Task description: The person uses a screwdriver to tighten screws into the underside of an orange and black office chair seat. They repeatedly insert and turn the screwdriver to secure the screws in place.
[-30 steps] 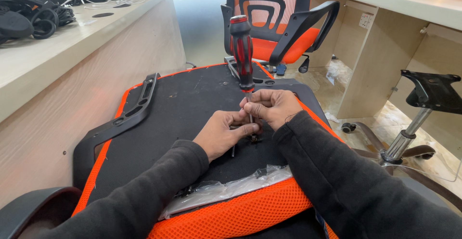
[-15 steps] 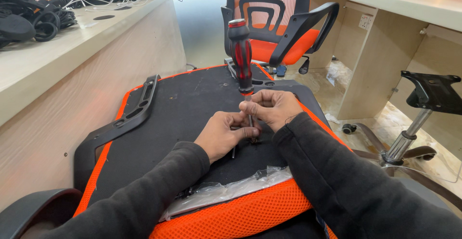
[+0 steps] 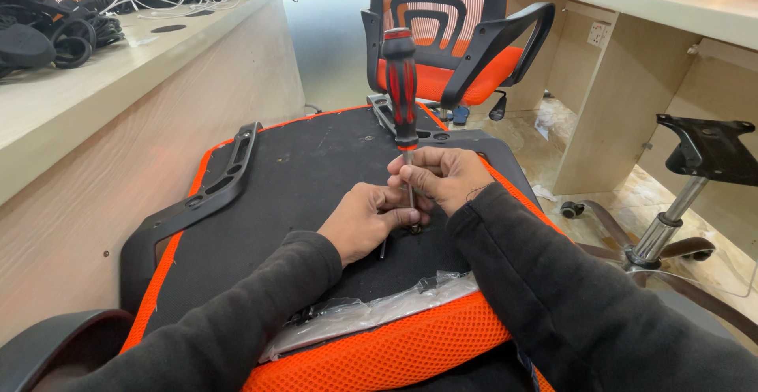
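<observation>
An overturned orange mesh chair seat with a black fabric underside (image 3: 308, 179) carries the work; a black plastic armrest bracket (image 3: 213, 195) and a crumpled clear plastic bag (image 3: 371, 313) lie on it.

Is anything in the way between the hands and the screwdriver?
No. The right hand already pinches the metal shaft of the red-and-black screwdriver, and the left hand touches it near the tip. Nothing visible sits between them; the tip itself is hidden by the fingers.

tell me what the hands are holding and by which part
The right hand pinches the metal shaft of the upright red-and-black screwdriver, below its handle. The left hand steadies the tip against the upturned chair seat.
</observation>
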